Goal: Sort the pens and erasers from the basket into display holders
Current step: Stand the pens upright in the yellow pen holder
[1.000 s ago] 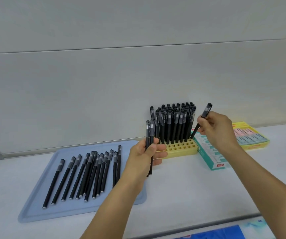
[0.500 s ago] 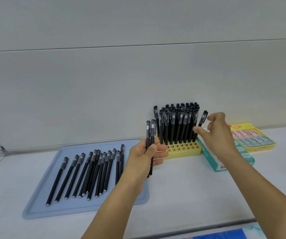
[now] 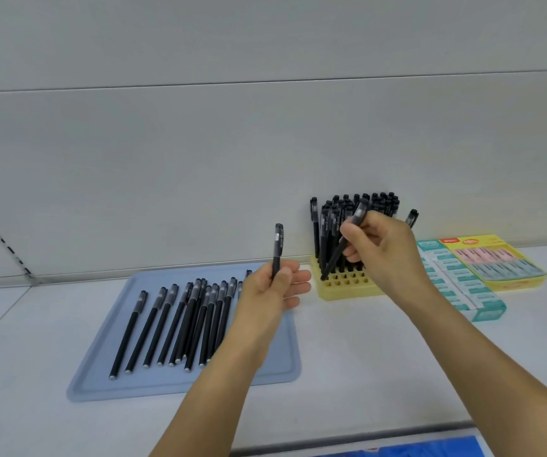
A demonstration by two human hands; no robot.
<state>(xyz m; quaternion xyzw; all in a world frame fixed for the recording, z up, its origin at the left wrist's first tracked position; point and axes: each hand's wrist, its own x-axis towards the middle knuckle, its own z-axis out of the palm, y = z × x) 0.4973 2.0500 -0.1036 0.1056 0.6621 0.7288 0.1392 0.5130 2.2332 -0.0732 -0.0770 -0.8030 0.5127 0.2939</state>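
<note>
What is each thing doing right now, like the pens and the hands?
Left hand: holds one pen upright.
Right hand: pinches a tilted pen, tip at the yellow holder.
Holder: back rows full, front holes empty.
Blue tray: loose pens lying flat.

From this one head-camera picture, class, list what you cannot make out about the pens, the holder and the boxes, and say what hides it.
- Right part of the yellow pen holder: hidden by the right hand.
- Whether the tilted pen has entered a hole: its tip is blurred.
- Lower end of the upright pen: covered by the left hand.
- Print on the eraser boxes: too small.
- Blue object: cut off by the bottom edge.
</note>
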